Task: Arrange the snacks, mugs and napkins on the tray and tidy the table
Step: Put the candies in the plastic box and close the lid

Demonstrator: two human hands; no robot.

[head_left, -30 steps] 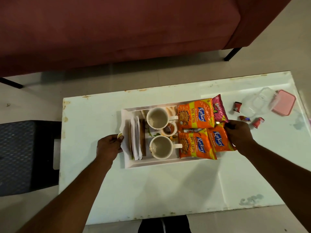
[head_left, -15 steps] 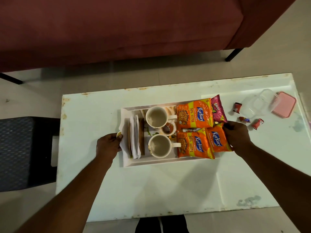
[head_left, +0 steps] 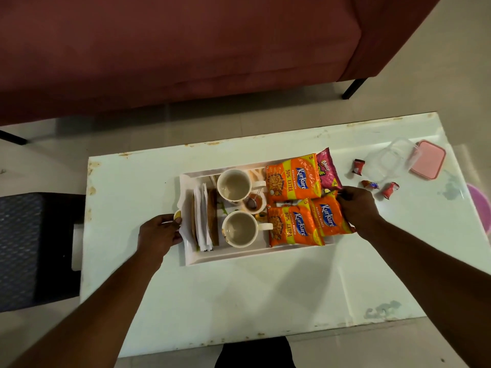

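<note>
Two hands on the tray (head_left: 228, 257), one at each end, in the middle of the white table (head_left: 239, 296).
The left hand (head_left: 159, 232) grips the left rim, thumb on top beside the standing napkins (head_left: 202, 216). The right hand (head_left: 357, 205) curls over the right end, where the smallest orange packet (head_left: 329, 217) overhangs (the rim itself is hidden under it). Two mugs (head_left: 233, 185) sit mid-tray, handles toward two larger orange packets (head_left: 293, 179) and a pink packet (head_left: 328, 170). Off to the right lie wrapped sweets (head_left: 358, 166), a clear box (head_left: 390, 159) and its pink lid (head_left: 427, 159).
</note>
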